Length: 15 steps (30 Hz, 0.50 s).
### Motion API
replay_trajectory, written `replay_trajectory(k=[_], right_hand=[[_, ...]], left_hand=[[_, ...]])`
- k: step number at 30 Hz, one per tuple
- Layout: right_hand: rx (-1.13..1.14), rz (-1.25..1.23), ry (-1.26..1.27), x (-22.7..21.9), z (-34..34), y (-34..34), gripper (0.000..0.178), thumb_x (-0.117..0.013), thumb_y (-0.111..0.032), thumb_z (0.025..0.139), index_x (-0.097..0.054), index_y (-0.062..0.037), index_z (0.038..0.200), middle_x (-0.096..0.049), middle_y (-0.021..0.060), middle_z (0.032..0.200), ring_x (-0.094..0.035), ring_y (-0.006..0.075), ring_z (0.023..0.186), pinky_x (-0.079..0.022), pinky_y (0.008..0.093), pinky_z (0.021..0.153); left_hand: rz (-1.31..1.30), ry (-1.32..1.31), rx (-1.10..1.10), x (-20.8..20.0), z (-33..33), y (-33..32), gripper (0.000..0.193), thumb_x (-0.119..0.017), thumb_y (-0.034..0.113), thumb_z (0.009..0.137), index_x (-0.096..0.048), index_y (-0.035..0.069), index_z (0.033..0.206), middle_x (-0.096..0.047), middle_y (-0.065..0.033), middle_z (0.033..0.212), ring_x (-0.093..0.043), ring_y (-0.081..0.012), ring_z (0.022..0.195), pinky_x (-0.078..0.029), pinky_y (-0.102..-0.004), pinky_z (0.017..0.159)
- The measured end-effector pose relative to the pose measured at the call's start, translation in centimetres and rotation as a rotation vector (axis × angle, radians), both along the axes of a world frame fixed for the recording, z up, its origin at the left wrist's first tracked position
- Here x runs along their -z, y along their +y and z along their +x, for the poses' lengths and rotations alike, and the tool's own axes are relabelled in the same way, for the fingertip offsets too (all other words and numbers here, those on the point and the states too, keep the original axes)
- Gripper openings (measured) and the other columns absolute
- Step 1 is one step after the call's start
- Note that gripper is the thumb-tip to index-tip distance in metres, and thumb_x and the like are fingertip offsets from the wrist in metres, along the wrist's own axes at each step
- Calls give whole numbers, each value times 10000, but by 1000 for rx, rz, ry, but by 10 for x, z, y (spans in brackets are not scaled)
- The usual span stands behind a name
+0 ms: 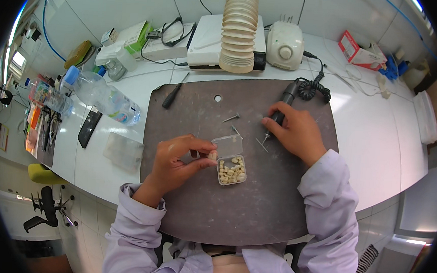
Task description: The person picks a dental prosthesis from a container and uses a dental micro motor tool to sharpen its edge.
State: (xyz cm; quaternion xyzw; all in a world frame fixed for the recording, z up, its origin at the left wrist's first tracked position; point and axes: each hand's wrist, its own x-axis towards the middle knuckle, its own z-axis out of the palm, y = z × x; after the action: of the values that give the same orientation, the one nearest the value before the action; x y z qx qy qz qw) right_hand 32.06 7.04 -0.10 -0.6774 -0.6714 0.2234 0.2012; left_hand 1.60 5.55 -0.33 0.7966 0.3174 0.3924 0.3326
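Note:
My left hand (pixel 179 159) pinches a small cream tooth-shaped piece (pixel 212 155) between thumb and fingertips. Just to its right sits a small clear plastic box (pixel 219 178), its hinged lid (pixel 229 145) tipped back. Several cream tooth-shaped pieces (pixel 232 174) lie inside. My right hand (pixel 298 134) has its fingers closed round a black rotary handpiece (pixel 278 117), whose thin metal tip points down toward the mat. Close to that tip lies a thin metal bur (pixel 262 145). Two more burs, one (pixel 231 118) and another (pixel 237 132), rest above the box.
A dark mat (pixel 189 210) covers the table front. On it lies a screwdriver (pixel 170 97). Behind stand a ribbed suction hose (pixel 239 32) and a white control unit (pixel 285 45), joined to the handpiece by a coiled cord (pixel 309 89). Leftward are a phone (pixel 89 127) and water bottle (pixel 103 97).

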Motion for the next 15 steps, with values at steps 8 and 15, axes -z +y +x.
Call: replay_trajectory(k=[8,15], right_hand=[[-5,-4,-17,0,-1,0,309,-750,-427,935,-711,-167,1097,-672,96,693,-682,305,661,-498,447,596],[-8,-19,-16,-1,-1,1,302,-748,-418,939,-705,-162,1093,-661,87,677,-673,294,643,-485,440,580]], left_hand=[[54,19,29,-4,-1,-1,323,-901,60,797,-735,38,1073,-784,-102,918,-728,-168,772,-560,-275,677],[66,6,55,-7,-1,-2,342,-908,56,785,-740,46,1083,-795,-95,930,-730,-169,766,-562,-277,671]])
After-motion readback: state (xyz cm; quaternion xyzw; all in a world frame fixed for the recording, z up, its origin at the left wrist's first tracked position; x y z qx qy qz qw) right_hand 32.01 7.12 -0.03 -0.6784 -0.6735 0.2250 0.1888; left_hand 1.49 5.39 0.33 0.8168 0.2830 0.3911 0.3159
